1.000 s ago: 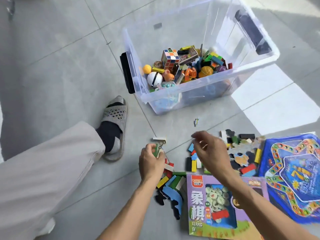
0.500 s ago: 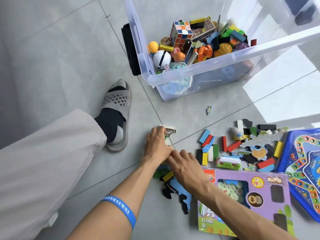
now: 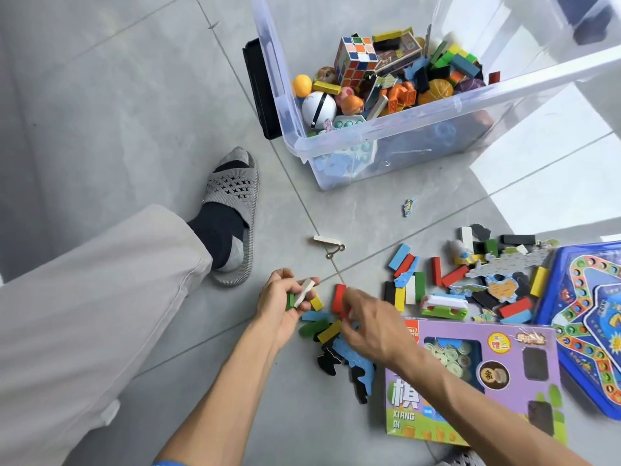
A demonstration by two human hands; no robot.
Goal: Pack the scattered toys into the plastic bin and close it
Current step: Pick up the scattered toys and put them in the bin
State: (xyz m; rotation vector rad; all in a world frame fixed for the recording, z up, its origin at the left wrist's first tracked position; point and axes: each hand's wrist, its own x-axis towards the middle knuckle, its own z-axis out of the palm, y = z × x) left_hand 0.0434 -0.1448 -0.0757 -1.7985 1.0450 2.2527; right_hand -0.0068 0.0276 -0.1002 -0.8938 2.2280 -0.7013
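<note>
Left hand [image 3: 281, 302] clamped on blocks [image 3: 304, 292] (white, green); right hand [image 3: 369, 322] pinching red block [image 3: 338, 297].

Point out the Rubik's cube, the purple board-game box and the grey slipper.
Rubik's cube [image 3: 357, 60]: head view, front face.
Purple board-game box [image 3: 534, 344]: head view, top panel.
Grey slipper [image 3: 232, 190]: head view, woven strap.
</note>
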